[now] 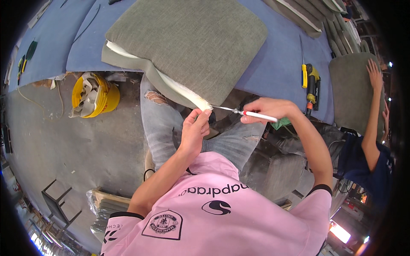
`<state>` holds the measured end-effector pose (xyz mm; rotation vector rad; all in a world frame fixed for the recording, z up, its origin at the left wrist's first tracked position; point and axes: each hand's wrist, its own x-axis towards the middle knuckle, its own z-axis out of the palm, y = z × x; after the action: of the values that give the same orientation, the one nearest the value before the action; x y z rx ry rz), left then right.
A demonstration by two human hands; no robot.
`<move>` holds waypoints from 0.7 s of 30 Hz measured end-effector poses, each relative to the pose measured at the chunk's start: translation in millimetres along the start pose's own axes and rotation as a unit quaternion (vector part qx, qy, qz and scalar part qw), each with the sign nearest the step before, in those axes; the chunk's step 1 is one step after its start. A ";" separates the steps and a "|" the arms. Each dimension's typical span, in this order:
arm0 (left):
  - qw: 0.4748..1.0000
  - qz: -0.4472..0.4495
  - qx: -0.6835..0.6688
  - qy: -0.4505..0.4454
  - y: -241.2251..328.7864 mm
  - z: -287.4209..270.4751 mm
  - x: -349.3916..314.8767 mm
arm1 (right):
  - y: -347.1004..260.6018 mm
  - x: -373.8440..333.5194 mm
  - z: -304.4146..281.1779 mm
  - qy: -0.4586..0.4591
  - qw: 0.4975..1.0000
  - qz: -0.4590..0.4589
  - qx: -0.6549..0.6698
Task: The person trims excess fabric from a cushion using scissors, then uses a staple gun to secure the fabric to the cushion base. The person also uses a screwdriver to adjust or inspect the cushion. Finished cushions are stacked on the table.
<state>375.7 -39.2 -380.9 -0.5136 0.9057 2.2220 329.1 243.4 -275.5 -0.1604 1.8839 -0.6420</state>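
A grey-green fabric cushion [192,47] lies on the blue-covered table, its near corner jutting over the edge above my lap. White padding [181,88] shows along its open near-left side, where a strip of the cover hangs loose. My left hand [196,131] pinches the white padding at the near corner between thumb and fingers. My right hand [270,109] grips scissors [258,115] with white and red handles. Their blades point left, with the tips at that corner, just above my left fingertips. Whether the blades are cutting into the material is too small to tell.
On the table's right side lie a yellow-handled screwdriver [304,77] and a yellow-and-black staple gun [314,85]. A co-worker's hand [375,77] rests on another grey cushion [352,94]. A yellow bucket [106,97] of scraps stands on the floor at left. Cushions [299,17] are stacked at far right.
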 end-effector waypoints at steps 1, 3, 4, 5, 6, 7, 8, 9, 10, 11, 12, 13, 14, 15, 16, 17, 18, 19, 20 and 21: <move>1.000 -0.007 -0.007 -0.003 1.2 -0.6 -0.5 | -1.4 6.0 -7.7 -0.004 1.000 -0.014 -0.019; 0.999 -0.021 -0.023 -0.010 1.9 -0.9 -0.4 | -5.3 17.5 -17.4 -0.023 0.999 -0.003 -0.029; 0.999 -0.028 -0.032 -0.015 1.9 -0.6 -0.4 | -0.7 26.3 -18.0 -0.030 0.999 -0.004 -0.030; 0.998 -0.035 -0.041 -0.019 1.7 -0.3 -0.3 | 1.6 31.5 -17.7 -0.037 0.999 -0.005 -0.031; 0.998 -0.041 -0.051 -0.018 1.6 -1.2 -0.1 | -4.2 34.0 -19.6 -0.051 0.999 0.006 -0.009; 0.997 -0.047 -0.061 -0.018 0.8 -2.0 0.3 | -1.3 37.6 -18.2 -0.056 0.998 -0.007 0.022; 0.996 -0.053 -0.071 -0.017 0.2 -2.4 0.4 | 7.3 44.2 -12.9 -0.061 0.997 -0.021 0.053; 0.996 -0.054 -0.069 -0.018 0.2 -3.1 0.4 | 16.8 51.9 -7.8 -0.066 0.994 -0.037 0.084; 0.996 -0.054 -0.068 -0.019 1.0 -3.4 -0.2 | 25.2 54.9 -4.9 -0.068 0.992 -0.050 0.098; 0.996 -0.055 -0.067 -0.021 2.0 -3.5 -0.6 | 35.1 55.8 -2.3 -0.071 0.989 -0.062 0.112; 0.996 -0.053 -0.064 -0.020 2.7 -3.2 -1.0 | 39.5 55.9 -0.1 -0.074 0.986 -0.074 0.127; 0.997 -0.052 -0.061 -0.018 3.5 -2.7 -1.3 | 43.1 57.3 2.4 -0.072 0.986 -0.079 0.126; 0.997 -0.051 -0.058 -0.017 4.2 -2.4 -1.5 | 46.4 58.5 4.6 -0.070 0.986 -0.084 0.125; 0.997 -0.049 -0.057 -0.014 4.5 -2.0 -1.6 | 48.3 58.4 6.2 -0.066 0.986 -0.088 0.126; 0.997 -0.047 -0.057 -0.011 4.9 -2.0 -1.6 | 49.4 58.6 6.0 -0.061 0.984 -0.096 0.137; 0.997 -0.044 -0.056 -0.008 5.4 -2.1 -1.7 | 51.6 61.7 6.7 -0.065 0.980 -0.112 0.154; 0.998 -0.042 -0.051 -0.008 5.7 -1.6 -2.1 | 55.8 66.4 9.3 -0.069 0.975 -0.127 0.171; 0.998 -0.040 -0.046 -0.009 6.9 -0.7 -2.4 | 61.0 71.5 11.3 -0.073 0.969 -0.142 0.188; 0.998 -0.037 -0.041 -0.009 7.9 -0.1 -2.9 | 69.0 78.1 13.5 -0.084 0.963 -0.148 0.207; 0.999 -0.037 -0.032 -0.009 7.6 -2.1 -4.2 | 77.8 88.2 15.9 -0.096 0.957 -0.155 0.225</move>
<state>373.4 -46.6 -376.5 -0.5465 0.7965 2.1903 322.2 268.1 -391.3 -0.2151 1.4935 -1.2080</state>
